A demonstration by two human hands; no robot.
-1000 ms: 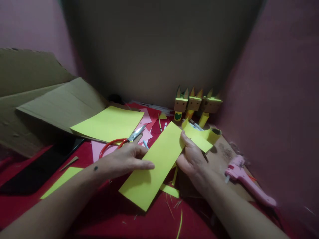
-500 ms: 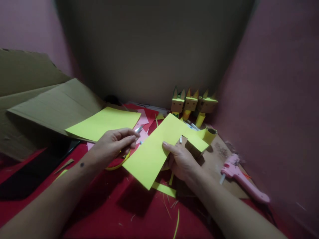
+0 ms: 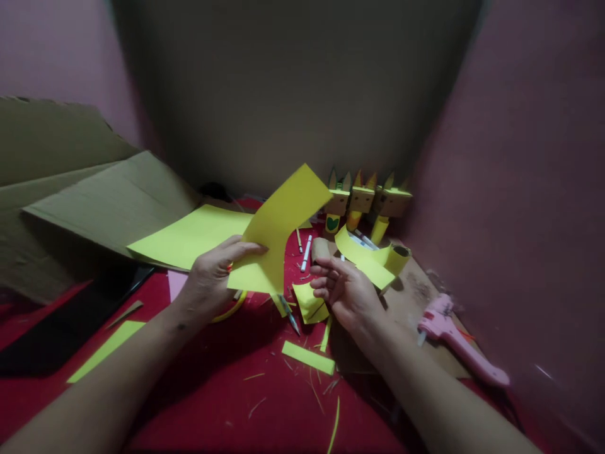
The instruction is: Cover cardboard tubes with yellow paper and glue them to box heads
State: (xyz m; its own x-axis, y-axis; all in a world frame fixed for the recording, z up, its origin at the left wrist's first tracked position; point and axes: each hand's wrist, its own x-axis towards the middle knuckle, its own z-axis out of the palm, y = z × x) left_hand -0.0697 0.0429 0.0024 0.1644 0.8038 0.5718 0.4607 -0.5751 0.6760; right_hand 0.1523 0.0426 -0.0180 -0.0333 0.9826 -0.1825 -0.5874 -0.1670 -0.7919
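Observation:
My left hand [image 3: 212,274] grips a yellow sheet of paper [image 3: 278,227] near its lower left end, with the thumb on top and the far end bending upward. A small red-orange bit shows at its fingers; I cannot tell what it belongs to. My right hand [image 3: 347,293] is held palm inward with loosely curled, parted fingers and nothing in them. Its fingertips are just in front of a brown cardboard tube [image 3: 321,249]; whether they touch it I cannot tell. Below them lies a folded yellow paper piece [image 3: 311,302]. A dark pointed tool [image 3: 290,315] lies beneath the sheet.
Three box-headed cardboard figures [image 3: 363,198] stand at the back. A pink glue gun [image 3: 460,340] and a yellow-wrapped tube [image 3: 399,255] rest on cardboard at right. Another yellow sheet [image 3: 184,236] leans over cardboard [image 3: 108,202] at left. A white marker [image 3: 306,253] and paper scraps lie on red cloth.
The yellow sheet has passed from my right hand to my left and now stands up more. My right hand has opened, and the cardboard tube, marker and folded yellow piece have come into view.

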